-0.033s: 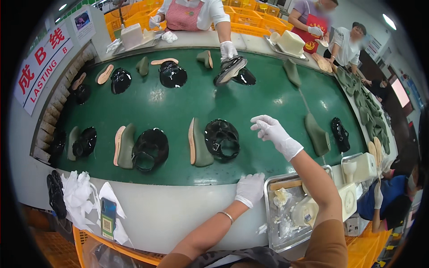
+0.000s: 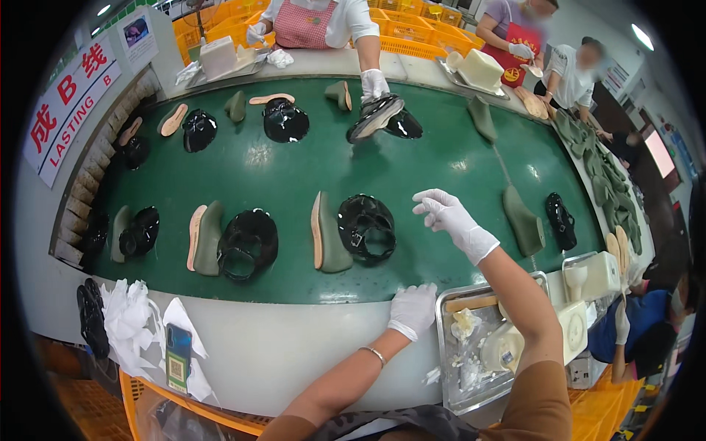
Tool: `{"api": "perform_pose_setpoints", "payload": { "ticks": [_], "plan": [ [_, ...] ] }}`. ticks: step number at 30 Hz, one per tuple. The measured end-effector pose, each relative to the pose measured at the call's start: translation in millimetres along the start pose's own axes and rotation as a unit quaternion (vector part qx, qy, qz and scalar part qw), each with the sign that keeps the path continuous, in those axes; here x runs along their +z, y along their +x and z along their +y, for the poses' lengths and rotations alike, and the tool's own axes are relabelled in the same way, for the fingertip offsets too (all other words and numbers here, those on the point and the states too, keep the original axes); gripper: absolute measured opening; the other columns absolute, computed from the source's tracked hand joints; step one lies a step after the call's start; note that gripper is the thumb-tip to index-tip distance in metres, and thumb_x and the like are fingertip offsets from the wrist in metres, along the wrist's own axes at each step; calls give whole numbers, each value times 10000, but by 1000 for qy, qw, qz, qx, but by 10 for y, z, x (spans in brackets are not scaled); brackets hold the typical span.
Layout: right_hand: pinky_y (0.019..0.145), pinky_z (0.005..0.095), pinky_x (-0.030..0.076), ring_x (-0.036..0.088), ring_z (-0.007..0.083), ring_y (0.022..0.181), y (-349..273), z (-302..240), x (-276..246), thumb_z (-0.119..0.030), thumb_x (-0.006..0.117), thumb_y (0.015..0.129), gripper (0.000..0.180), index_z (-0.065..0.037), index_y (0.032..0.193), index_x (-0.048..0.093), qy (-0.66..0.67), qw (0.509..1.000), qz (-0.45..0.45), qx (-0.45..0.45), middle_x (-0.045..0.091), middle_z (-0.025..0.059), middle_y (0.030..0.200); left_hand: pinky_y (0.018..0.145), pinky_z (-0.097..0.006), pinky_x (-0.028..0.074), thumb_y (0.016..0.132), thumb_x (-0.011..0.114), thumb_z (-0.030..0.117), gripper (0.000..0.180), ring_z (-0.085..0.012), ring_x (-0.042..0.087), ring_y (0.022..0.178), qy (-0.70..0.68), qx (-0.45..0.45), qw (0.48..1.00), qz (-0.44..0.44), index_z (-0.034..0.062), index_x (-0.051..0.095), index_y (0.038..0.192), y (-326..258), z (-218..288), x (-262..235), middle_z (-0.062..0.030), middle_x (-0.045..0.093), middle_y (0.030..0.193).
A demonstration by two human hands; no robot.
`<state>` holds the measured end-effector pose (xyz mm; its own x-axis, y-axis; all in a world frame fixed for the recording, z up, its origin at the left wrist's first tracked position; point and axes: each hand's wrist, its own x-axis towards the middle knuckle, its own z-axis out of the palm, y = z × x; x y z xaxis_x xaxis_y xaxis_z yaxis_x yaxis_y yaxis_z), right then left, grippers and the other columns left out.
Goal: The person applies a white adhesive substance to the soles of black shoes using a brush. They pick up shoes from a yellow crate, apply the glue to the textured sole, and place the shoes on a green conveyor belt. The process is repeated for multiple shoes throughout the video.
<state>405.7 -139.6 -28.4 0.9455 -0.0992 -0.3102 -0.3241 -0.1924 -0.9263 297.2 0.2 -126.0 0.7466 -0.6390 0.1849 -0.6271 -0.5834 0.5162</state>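
Observation:
My right hand [image 2: 454,223], in a white glove, hovers over the green belt [image 2: 434,169] with fingers loosely bent and apart, holding nothing. My left hand [image 2: 412,310], also gloved, lies on the bench's near edge by the belt, its fingers extended and nothing visible in them. To the left of my right hand lie a glossy black shoe upper [image 2: 366,229] with a buckle and a green shoe last [image 2: 336,246] with a tan insole [image 2: 318,231] against it. Across the belt, a co-worker's gloved hand [image 2: 374,84] grips a black shoe [image 2: 375,117].
Beneath my right forearm is a metal tray [image 2: 457,400] with white scraps and a brush-like tool. More lasts and black uppers [image 2: 248,245] sit along the belt. White cloths [image 2: 129,323] and a phone [image 2: 177,353] lie at left. Green lasts [image 2: 599,165] are piled at right.
The shoe in the co-worker's hand has shifted very slightly toward me and to the left. My hands have stayed in place.

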Motion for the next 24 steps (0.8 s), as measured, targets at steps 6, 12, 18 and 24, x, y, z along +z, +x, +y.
{"api": "perform_pose_setpoints", "payload": {
  "ticks": [6,12,18,24],
  "plan": [
    [557,202,397,481,57,612,-22,142,138,-196,499,883,204,-97,1048,567,-46,999,-17,16,615,18,902,609,-385,454,761,510,144,136,-246,602,708,-20,-6,1000,10,81,555,873,-14,4,-29,-76,597,728],
    [568,211,406,487,66,629,-24,277,248,-191,494,888,210,-88,1056,566,-100,994,-44,22,612,24,923,604,-383,451,747,525,134,148,-246,604,698,-35,-12,999,14,85,560,882,-18,-1,-36,-77,606,713],
    [681,256,463,562,128,744,-27,416,399,-158,528,871,237,-37,1072,558,-176,982,-69,2,620,69,966,589,-379,448,748,526,134,128,-238,604,687,-42,-8,999,23,87,563,861,-1,-14,2,-77,609,711],
    [745,373,485,598,311,856,-445,386,660,-173,545,826,240,-65,1038,573,-380,897,-120,-193,623,138,929,720,-404,462,773,519,158,222,-273,597,824,-36,-57,976,-208,70,560,972,101,12,-147,-124,615,836]
  ]
}}
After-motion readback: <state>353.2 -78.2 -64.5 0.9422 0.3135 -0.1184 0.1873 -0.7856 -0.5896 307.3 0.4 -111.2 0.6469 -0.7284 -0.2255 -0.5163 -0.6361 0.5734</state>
